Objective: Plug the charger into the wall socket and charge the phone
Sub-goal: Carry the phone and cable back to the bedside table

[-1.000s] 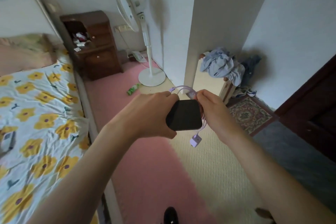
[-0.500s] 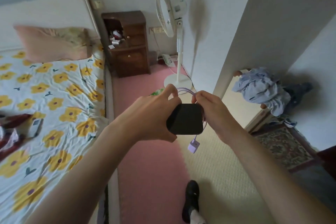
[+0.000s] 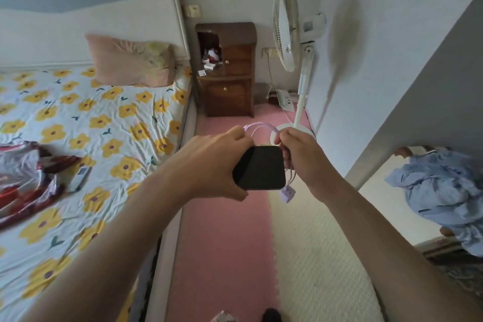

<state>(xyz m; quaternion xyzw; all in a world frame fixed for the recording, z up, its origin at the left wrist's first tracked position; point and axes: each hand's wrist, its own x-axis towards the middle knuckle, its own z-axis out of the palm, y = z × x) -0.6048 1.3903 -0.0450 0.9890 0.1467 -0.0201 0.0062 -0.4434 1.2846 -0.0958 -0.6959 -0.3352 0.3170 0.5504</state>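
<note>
While my left hand grips the phone, my right hand pinches the lilac cable, its charger dangling. Open floor runs between bed edge and wall toward the nightstand.

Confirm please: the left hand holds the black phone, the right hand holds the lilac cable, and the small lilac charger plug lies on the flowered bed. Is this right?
One part is wrong. In the head view the small lilac charger plug hangs in the air from the lilac cable, just below the black phone; it does not lie on the flowered bed. The left hand does hold the phone, and the right hand the cable.
</note>
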